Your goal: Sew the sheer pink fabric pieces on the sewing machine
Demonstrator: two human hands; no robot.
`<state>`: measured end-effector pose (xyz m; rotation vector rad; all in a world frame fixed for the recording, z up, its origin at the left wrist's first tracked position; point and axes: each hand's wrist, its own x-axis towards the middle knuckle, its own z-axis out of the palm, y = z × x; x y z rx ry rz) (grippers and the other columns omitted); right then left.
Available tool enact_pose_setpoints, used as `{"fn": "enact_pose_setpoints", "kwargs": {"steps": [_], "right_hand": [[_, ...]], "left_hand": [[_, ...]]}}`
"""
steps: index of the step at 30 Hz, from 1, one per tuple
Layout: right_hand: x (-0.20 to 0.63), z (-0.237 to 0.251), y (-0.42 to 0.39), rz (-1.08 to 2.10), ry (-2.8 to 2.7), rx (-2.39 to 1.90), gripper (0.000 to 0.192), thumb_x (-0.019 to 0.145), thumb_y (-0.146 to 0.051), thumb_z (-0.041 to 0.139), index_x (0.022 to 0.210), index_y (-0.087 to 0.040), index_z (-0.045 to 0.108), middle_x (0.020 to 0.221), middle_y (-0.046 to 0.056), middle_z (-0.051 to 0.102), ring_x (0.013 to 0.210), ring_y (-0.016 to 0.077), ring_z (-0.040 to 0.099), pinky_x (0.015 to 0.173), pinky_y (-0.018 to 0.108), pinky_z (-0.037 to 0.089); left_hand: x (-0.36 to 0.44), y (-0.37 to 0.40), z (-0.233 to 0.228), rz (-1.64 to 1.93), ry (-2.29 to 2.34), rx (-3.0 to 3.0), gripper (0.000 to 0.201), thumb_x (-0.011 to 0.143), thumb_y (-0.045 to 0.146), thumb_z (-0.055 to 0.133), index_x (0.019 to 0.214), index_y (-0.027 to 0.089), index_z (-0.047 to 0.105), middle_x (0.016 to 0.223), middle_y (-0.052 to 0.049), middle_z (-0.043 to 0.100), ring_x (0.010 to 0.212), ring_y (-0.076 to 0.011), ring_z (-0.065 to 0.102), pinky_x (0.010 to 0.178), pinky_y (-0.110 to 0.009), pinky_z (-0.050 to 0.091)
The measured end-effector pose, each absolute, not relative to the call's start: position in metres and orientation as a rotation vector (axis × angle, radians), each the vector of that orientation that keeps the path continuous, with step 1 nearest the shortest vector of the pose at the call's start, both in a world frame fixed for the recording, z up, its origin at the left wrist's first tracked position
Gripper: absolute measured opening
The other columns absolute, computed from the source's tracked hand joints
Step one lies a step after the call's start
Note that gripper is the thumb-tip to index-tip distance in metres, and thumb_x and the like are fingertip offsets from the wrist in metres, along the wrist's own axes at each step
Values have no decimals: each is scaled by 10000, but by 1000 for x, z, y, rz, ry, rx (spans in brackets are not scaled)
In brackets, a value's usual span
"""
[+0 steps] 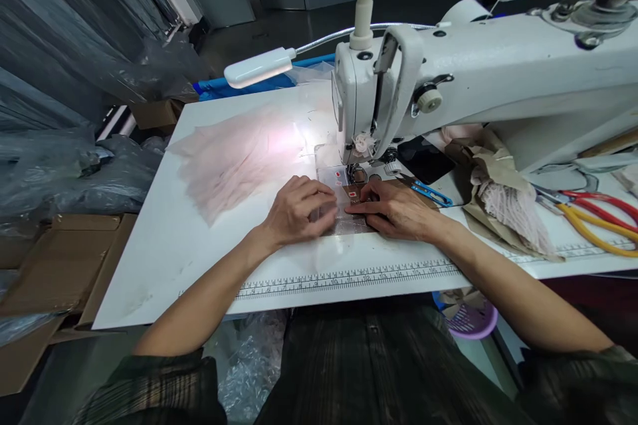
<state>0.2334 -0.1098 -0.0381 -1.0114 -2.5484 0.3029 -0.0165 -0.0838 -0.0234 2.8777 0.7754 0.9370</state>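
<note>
My left hand [302,209] hovers at the left edge of the shiny metal needle plate [331,179], its fingers stretched to the right, slightly apart and a little blurred. Something thin and see-through shows by its fingertips; I cannot tell whether it is cloth. My right hand [396,209] rests on the plate's right side, with thumb and bent fingers close together just in front of the presser foot [356,172]. What those fingers pinch, if anything, is too small to make out. Above stands the white sewing machine [468,60]. A pile of sheer pink tulle [239,159] lies to the left.
Blue thread snips [431,194], a dark phone [426,158], brown paper with pale ruffled cloth [513,199] and scissors with red and yellow handles [593,212] lie right. A lamp [259,68] hangs over the table. A ruler strip [343,279] runs along the front edge.
</note>
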Motion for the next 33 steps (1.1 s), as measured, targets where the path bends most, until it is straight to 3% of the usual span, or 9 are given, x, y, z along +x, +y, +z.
{"fn": "enact_pose_setpoints", "kwargs": {"steps": [3, 11, 22, 27, 33], "right_hand": [[234, -37, -110, 311, -2543, -1009, 378, 878, -170, 538, 1191, -315, 692, 1115, 90, 586, 935, 219, 576, 787, 345, 471], [232, -33, -113, 253, -2545, -1007, 371, 877, -155, 529, 1183, -282, 696, 1111, 100, 591, 978, 242, 567, 805, 361, 470], [231, -35, -113, 221, -2553, -997, 343, 892, -169, 516, 1166, -261, 700, 1102, 110, 592, 954, 243, 554, 768, 349, 456], [230, -34, -113, 174, -2599, -986, 328, 908, -192, 515, 1178, -256, 689, 1074, 116, 590, 911, 246, 545, 703, 334, 435], [228, -35, -112, 96, -2600, -1099, 323, 914, -185, 502, 1189, -212, 669, 1094, 140, 572, 879, 246, 555, 710, 345, 447]], "left_hand": [[-15, -78, -29, 994, 901, 2893, 151, 903, 234, 561, 928, 144, 679, 957, -78, 704, 755, -165, 587, 671, -327, 472], [-12, -77, -36, 691, 920, 2958, 276, 931, 251, 516, 1147, 126, 634, 1146, -111, 648, 849, -196, 556, 746, -364, 505], [-12, -73, -37, 626, 854, 2942, 319, 957, 251, 478, 1222, 116, 595, 1268, -130, 607, 969, -219, 580, 828, -401, 477], [-10, -71, -31, 510, 888, 3008, 350, 951, 348, 490, 1207, 145, 616, 1258, -117, 615, 886, -230, 556, 762, -406, 449], [-3, -50, -31, 437, 816, 3066, 367, 939, 382, 493, 1192, 153, 627, 1289, -98, 602, 945, -260, 531, 799, -418, 412]]}}
